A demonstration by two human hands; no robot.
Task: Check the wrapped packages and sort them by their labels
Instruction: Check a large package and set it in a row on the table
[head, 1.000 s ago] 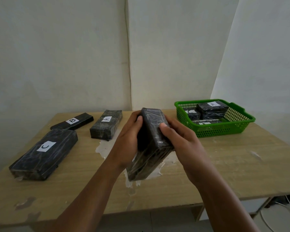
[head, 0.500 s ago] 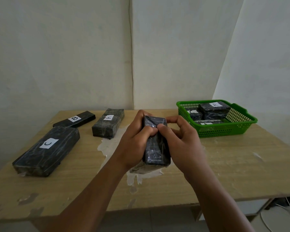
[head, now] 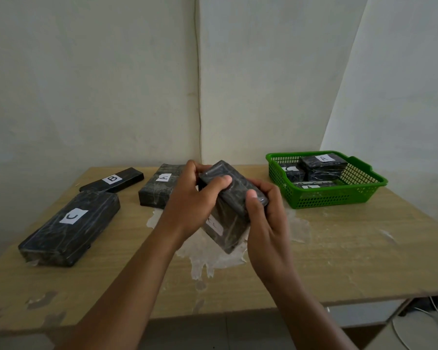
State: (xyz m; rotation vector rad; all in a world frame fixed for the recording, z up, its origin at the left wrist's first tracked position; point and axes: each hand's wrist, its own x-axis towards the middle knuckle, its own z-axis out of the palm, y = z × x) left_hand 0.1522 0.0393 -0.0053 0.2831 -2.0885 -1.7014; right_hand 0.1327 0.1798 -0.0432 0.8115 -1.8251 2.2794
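Both my hands hold one black wrapped package point(head: 232, 213) above the middle of the wooden table point(head: 339, 253). My left hand point(head: 195, 198) grips its far left end, thumb across the top. My right hand point(head: 266, 213) grips its near right side. The package is tilted, and a white label shows on its lower face, partly hidden. On the table's left lie a large package marked C point(head: 70, 227), a slim one marked B point(head: 111, 180) and one marked A point(head: 159, 189).
A green plastic basket point(head: 364, 190) stands at the back right and holds several wrapped packages, one marked A point(head: 323, 164) on top. White worn patches mark the tabletop under my hands. Walls close the back and right. Cables lie on the floor at lower right.
The package has been turned in my hands from standing on end to a tilt, so a labelled face now shows below. My head has moved closer to the table.
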